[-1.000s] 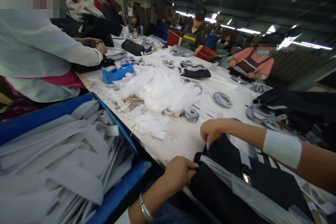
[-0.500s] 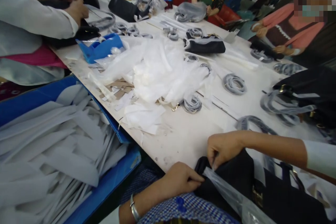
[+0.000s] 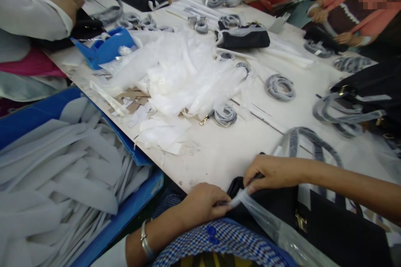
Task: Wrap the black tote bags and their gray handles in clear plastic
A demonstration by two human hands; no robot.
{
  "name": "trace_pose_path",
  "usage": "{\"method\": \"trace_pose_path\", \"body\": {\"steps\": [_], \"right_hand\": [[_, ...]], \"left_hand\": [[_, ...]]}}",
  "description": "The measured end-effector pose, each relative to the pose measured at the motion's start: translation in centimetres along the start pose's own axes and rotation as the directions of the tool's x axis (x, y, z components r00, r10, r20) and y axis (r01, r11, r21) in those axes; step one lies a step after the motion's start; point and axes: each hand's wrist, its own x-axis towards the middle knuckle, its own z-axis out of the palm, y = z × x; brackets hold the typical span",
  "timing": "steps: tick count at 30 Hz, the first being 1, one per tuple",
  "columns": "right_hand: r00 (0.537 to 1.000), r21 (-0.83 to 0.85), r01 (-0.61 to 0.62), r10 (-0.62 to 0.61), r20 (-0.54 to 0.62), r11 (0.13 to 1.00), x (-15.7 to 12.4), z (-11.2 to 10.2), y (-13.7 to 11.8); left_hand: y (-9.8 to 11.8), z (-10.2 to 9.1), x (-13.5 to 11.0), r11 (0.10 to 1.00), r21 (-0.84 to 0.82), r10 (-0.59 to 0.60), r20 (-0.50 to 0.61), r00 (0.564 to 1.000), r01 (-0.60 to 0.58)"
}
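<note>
A black handbag [image 3: 332, 229] with a gold clasp lies at the near edge of the white table [image 3: 228, 154], partly in my lap. My left hand [image 3: 203, 204], a silver bangle on its wrist, is closed in a pinch on the end of a clear plastic strip [image 3: 266, 221] that runs across the bag. My right hand [image 3: 269, 171] is closed on the same strip's end and the bag's corner, fingertips close to the left hand's.
A blue bin [image 3: 134, 208] of white paper strips stands at my left. A heap of clear plastic bags [image 3: 188, 75], grey strap coils [image 3: 278, 87], a blue tape dispenser [image 3: 106, 46] and other black bags [image 3: 242, 37] cover the table. Several co-workers work around it.
The view has tilted down toward the table. My hands have drawn closer together on the plastic strip at the bag's corner, the bag sitting lower toward my lap.
</note>
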Motion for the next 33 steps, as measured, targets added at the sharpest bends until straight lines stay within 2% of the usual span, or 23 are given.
{"method": "trace_pose_path", "body": {"steps": [3,7,10,13,15,18,22,25,28,30,33], "right_hand": [[0.988,-0.097,-0.098,0.086,-0.126,0.99,-1.6,-1.5,1.0],[0.976,-0.045,-0.079,0.068,-0.209,0.996,-3.2,-2.5,2.2],[0.972,-0.006,-0.087,0.083,-0.22,0.996,-3.1,-2.2,2.4],[0.971,-0.005,-0.096,0.093,-0.221,0.995,-2.1,-1.9,2.5],[0.972,-0.002,-0.099,0.096,-0.214,0.995,-1.6,-1.9,2.6],[0.977,0.061,-0.067,0.078,-0.198,0.996,-1.3,-1.9,3.1],[0.966,0.151,-0.02,0.058,-0.253,0.988,-2.5,-1.6,3.8],[0.949,0.113,-0.025,0.059,-0.308,0.993,-3.7,-1.1,3.8],[0.941,0.105,-0.013,0.048,-0.334,0.994,-4.1,-0.6,3.6],[0.93,0.131,-0.004,0.051,-0.363,0.991,-3.9,-0.4,3.5],[0.902,0.158,-0.038,0.102,-0.42,0.987,-3.7,-0.1,3.4]], "left_hand": [[-0.5,-1.6,-1.5,0.994,0.093,0.049,0.077,0.996,-0.056],[-0.7,-3.0,-3.0,0.988,0.14,0.047,0.171,0.984,-0.072],[-0.3,-2.8,-2.7,0.988,0.155,-0.011,0.121,0.993,-0.008],[-0.2,-1.6,-1.9,0.998,0.032,-0.053,0.045,0.998,0.052],[-0.5,-0.7,-1.4,0.997,-0.021,-0.079,0.038,0.996,0.08],[-1.6,-0.1,-1.5,0.998,0.023,-0.063,0.052,0.997,0.061],[-2.2,-1.2,-2.9,1.0,0.027,0.005,0.117,0.993,-0.008],[-1.6,-2.9,-3.9,1.0,0.001,-0.013,0.203,0.979,0.013],[-0.9,-4.2,-4.2,0.998,0.045,-0.046,0.273,0.961,0.036],[-0.8,-4.3,-4.0,0.992,0.116,-0.07,0.272,0.96,0.039],[-0.9,-3.7,-3.7,0.978,0.206,-0.067,0.186,0.98,0.027]]}}
